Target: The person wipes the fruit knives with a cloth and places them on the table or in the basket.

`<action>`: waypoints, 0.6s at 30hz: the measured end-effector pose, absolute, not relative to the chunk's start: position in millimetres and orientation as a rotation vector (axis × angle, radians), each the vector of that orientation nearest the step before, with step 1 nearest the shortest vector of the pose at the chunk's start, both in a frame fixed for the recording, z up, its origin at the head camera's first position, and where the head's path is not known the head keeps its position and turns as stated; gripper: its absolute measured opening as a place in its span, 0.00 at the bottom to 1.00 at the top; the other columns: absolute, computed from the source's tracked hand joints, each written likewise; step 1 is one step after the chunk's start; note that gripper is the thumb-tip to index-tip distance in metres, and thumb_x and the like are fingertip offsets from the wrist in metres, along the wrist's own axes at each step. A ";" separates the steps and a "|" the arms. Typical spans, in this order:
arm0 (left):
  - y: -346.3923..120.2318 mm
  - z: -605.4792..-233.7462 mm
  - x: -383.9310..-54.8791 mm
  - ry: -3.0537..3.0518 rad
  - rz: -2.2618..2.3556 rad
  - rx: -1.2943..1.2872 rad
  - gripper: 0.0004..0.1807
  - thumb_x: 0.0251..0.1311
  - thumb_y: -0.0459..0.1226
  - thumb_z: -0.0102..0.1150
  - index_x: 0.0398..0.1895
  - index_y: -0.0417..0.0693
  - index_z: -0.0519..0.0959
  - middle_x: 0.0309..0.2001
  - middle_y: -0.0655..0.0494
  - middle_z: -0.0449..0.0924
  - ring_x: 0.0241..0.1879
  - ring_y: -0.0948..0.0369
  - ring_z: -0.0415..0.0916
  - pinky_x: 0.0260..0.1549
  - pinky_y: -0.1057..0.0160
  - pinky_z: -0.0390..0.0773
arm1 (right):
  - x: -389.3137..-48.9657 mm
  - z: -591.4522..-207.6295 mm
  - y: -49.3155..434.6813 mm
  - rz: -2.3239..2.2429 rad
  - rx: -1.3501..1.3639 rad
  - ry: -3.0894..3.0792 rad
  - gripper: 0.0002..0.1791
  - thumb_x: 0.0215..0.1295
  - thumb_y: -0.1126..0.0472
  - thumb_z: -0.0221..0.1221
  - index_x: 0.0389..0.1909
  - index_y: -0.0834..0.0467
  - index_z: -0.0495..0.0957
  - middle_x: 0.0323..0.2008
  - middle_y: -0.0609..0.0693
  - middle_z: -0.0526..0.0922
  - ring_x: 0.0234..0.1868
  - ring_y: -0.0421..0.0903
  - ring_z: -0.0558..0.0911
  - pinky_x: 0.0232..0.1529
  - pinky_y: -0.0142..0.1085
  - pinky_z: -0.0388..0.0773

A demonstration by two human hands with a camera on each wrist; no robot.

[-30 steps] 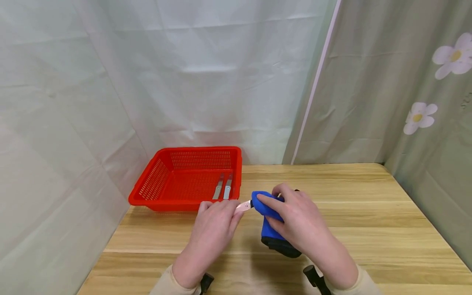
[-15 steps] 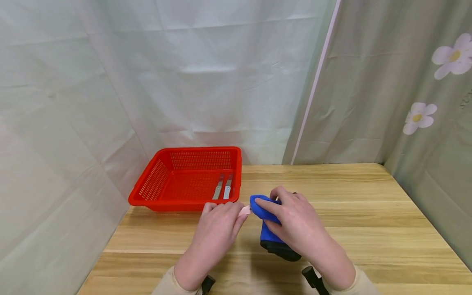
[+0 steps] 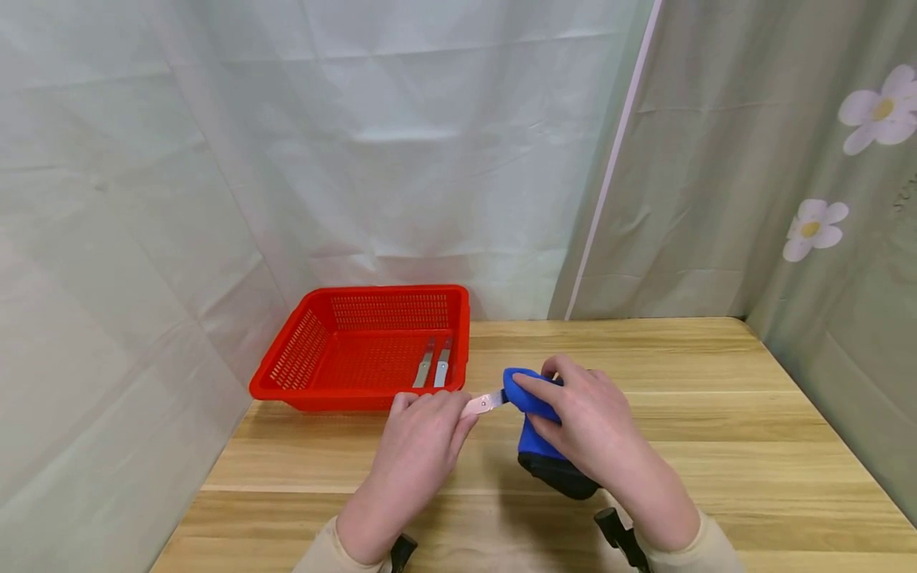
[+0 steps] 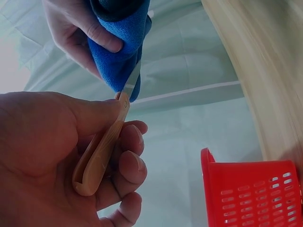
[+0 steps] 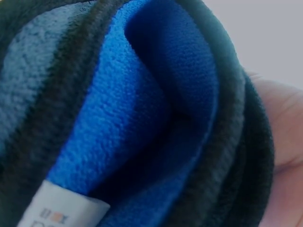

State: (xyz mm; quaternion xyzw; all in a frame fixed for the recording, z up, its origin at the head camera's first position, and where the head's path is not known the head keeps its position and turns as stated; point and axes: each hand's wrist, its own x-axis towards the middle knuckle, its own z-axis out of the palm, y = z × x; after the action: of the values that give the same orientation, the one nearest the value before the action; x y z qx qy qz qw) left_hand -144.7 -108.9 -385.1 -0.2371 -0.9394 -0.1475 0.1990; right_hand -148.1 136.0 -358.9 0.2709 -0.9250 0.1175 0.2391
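A folding knife (image 4: 99,158) with a slotted, pale pinkish-tan handle is gripped by my left hand (image 3: 421,442), thumb along the handle near its pivot. Its blade (image 4: 133,80) points right, toward my right hand (image 3: 591,426). That hand pinches a folded blue cloth (image 3: 537,439) around the blade's outer part, hiding the tip; a short bare stretch shows beside the handle. The cloth's black-edged end hangs below the right hand. The right wrist view is filled by the cloth's folds (image 5: 104,118) and a white label (image 5: 66,208). Both hands are above the table.
A red plastic basket (image 3: 308,395) stands at the back left of the wooden table (image 3: 688,446). Two similar knives (image 3: 442,366) lie side by side in its right part. Pale curtains (image 3: 430,159) hang behind and at the sides.
The right hand with the cloth first slid left, close to the handle, then back right along the blade, baring more of it. The left hand has stayed nearly still.
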 end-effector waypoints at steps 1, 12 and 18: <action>-109.1 -385.0 -144.9 -2.632 -0.414 -0.660 0.10 0.74 0.46 0.72 0.49 0.54 0.86 0.30 0.65 0.80 0.32 0.64 0.76 0.44 0.56 0.70 | -148.6 -358.7 137.3 0.324 0.734 -2.536 0.30 0.57 0.59 0.84 0.62 0.48 0.90 0.49 0.55 0.83 0.41 0.52 0.86 0.46 0.52 0.84; -111.2 -385.5 -145.8 -2.607 -0.406 -0.650 0.10 0.74 0.46 0.73 0.40 0.55 0.81 0.26 0.68 0.73 0.31 0.64 0.76 0.45 0.55 0.71 | -152.6 -356.0 151.5 0.365 0.664 -2.562 0.28 0.59 0.60 0.83 0.62 0.50 0.90 0.48 0.54 0.83 0.38 0.50 0.84 0.44 0.53 0.84; -112.5 -385.2 -145.6 -2.578 -0.400 -0.653 0.10 0.74 0.45 0.73 0.39 0.54 0.80 0.26 0.67 0.73 0.30 0.64 0.75 0.44 0.55 0.71 | -154.1 -355.7 158.6 0.368 0.631 -2.571 0.27 0.60 0.60 0.82 0.62 0.50 0.91 0.47 0.54 0.82 0.35 0.49 0.83 0.41 0.52 0.82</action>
State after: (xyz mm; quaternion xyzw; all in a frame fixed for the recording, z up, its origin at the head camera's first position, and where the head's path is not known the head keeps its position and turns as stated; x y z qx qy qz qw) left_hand -145.6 -112.5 -385.2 -0.2366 -0.9342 -0.1450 0.2242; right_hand -154.1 158.6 -355.7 0.2296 -0.9356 0.1338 0.2323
